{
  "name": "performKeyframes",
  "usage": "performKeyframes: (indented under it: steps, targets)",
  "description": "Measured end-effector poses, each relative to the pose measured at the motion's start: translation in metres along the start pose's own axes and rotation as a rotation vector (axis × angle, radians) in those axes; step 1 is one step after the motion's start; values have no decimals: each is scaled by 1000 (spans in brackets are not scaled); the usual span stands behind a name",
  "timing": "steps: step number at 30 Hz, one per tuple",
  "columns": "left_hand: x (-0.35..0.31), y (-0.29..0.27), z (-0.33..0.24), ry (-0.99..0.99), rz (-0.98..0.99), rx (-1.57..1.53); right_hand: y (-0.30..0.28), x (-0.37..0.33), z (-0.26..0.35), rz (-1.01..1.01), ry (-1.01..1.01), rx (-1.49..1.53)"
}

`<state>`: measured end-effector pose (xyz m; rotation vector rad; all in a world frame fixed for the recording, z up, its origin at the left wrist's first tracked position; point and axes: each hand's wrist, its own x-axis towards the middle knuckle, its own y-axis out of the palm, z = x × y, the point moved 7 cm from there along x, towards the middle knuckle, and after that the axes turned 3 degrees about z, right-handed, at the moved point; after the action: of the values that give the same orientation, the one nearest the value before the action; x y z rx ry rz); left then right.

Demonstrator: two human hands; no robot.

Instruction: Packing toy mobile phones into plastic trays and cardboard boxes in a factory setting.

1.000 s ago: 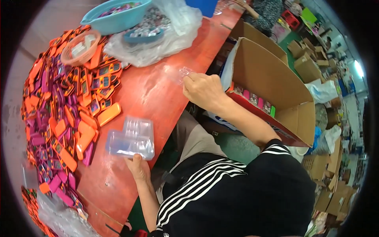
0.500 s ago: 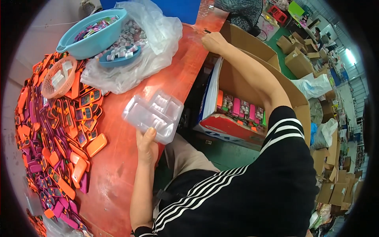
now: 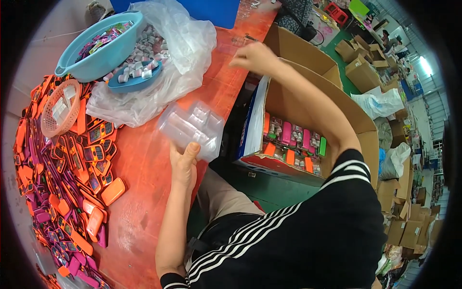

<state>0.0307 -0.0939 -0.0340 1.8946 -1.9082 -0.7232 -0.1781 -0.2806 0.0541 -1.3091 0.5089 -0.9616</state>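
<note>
The bare right hand (image 3: 252,58) had shifted a bit down-left since the earlier frame, over the flat red-orange tabletop (image 3: 139,192) near top centre, fingers curled, couldn't tell if pinching anything. Left hand (image 3: 184,164) pinched the clear rectangular plastic compartment tray (image 3: 190,129) by its lower edge, mid-frame.

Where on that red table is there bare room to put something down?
The widest bare patch of the red table lies between the toy phones and the left forearm. A narrower strip runs between the crumpled plastic bag and the table's edge, near the right hand. Crowded: the left side, heaped with phones, and beyond, around the light-blue basin.
</note>
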Motion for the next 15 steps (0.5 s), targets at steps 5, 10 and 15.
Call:
performKeyframes:
  steps: [5,10,15]
  targets:
    - [6,12,5,-6,39,-21,15,-65,142,351,-183,650]
    - [1,24,6,4,20,-42,29,-88,144,564,107,990]
    - [1,36,-1,77,72,14,30,-86,134,600,189,1074]
